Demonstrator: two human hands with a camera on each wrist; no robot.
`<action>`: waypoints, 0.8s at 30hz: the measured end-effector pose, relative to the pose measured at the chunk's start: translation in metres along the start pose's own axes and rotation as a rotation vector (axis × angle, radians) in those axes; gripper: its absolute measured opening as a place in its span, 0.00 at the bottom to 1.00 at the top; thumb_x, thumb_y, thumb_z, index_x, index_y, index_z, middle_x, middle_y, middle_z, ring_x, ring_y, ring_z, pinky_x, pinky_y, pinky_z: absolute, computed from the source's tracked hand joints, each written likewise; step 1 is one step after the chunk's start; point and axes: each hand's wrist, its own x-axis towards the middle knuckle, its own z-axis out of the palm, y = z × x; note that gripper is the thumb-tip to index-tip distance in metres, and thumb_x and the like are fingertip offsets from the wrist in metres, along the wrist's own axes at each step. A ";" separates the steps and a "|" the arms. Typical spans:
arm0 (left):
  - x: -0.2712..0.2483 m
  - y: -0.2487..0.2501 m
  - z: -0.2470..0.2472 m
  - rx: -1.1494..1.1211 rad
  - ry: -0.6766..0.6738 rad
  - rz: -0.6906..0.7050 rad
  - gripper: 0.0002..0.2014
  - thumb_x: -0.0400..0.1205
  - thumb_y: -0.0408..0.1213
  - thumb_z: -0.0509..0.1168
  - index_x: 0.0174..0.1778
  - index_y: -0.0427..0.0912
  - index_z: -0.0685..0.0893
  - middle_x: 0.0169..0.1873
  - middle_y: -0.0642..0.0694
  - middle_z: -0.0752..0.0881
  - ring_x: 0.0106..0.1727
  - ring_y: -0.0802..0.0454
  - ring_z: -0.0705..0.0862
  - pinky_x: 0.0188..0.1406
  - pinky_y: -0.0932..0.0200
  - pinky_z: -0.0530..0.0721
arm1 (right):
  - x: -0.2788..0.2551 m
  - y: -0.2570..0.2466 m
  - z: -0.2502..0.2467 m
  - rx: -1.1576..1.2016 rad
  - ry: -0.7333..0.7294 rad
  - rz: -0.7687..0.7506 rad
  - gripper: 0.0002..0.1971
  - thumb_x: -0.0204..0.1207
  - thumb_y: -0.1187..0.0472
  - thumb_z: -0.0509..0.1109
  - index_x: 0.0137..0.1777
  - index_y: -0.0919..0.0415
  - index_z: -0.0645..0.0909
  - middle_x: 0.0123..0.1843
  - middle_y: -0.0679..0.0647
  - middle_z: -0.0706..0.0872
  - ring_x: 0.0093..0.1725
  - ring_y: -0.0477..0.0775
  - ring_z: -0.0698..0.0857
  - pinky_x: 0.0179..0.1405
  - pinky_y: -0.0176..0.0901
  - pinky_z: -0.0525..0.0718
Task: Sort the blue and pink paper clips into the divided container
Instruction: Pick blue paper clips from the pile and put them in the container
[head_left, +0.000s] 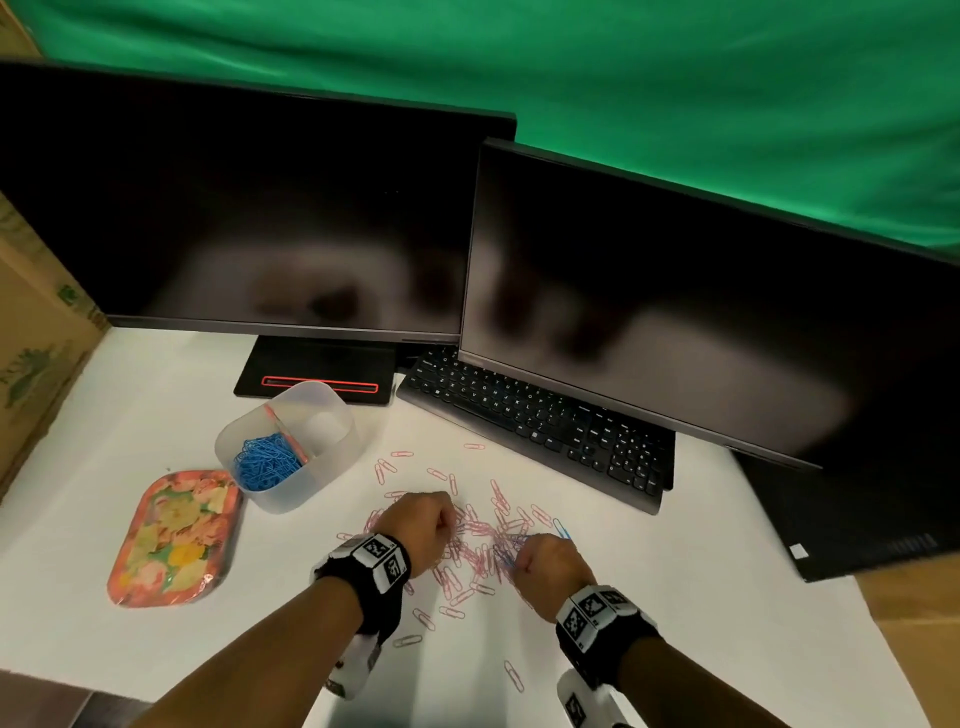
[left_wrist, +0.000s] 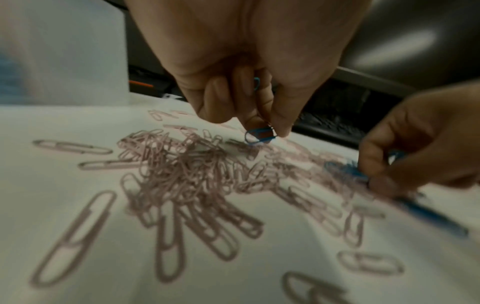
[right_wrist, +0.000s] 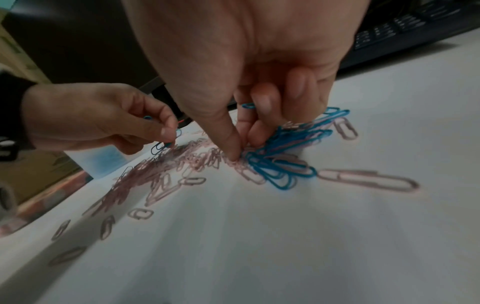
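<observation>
The container (head_left: 332, 415), beyond the left hand (head_left: 421, 530), has blue clips (head_left: 267, 462) in one half only. Both hands pinch blue clips; the right hand (head_left: 545, 564) gathers a bunch (right_wrist: 283, 152). Pink clips (head_left: 467, 545) between them remain unsorted.

head view looks down from above; both wrist views, close, share the clip pile (left_wrist: 197, 174).

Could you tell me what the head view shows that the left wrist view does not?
Only the head view shows the divided container with blue clips inside and the floral tray. Only the left wrist view shows the blue clip pinched in the left hand. Both show the pink clip pile and the right hand.
</observation>
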 end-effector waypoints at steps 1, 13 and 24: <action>0.000 -0.002 0.000 -0.086 0.022 -0.025 0.07 0.77 0.35 0.64 0.37 0.53 0.83 0.36 0.56 0.87 0.40 0.54 0.86 0.40 0.62 0.83 | 0.002 -0.001 0.000 0.012 -0.002 -0.007 0.09 0.76 0.56 0.67 0.47 0.60 0.86 0.49 0.55 0.89 0.49 0.55 0.87 0.45 0.41 0.87; -0.005 -0.001 -0.012 -1.278 -0.019 -0.405 0.09 0.84 0.28 0.58 0.47 0.33 0.85 0.30 0.43 0.77 0.29 0.51 0.72 0.24 0.59 0.66 | -0.006 -0.008 -0.042 0.778 -0.156 0.020 0.05 0.68 0.65 0.80 0.36 0.61 0.86 0.24 0.49 0.81 0.17 0.42 0.71 0.19 0.33 0.68; -0.007 0.041 -0.007 -1.493 -0.144 -0.455 0.11 0.86 0.39 0.57 0.46 0.37 0.80 0.32 0.43 0.82 0.30 0.49 0.79 0.27 0.57 0.72 | -0.013 -0.043 -0.064 0.718 -0.090 -0.095 0.01 0.69 0.67 0.76 0.40 0.64 0.88 0.32 0.53 0.86 0.16 0.36 0.73 0.16 0.25 0.67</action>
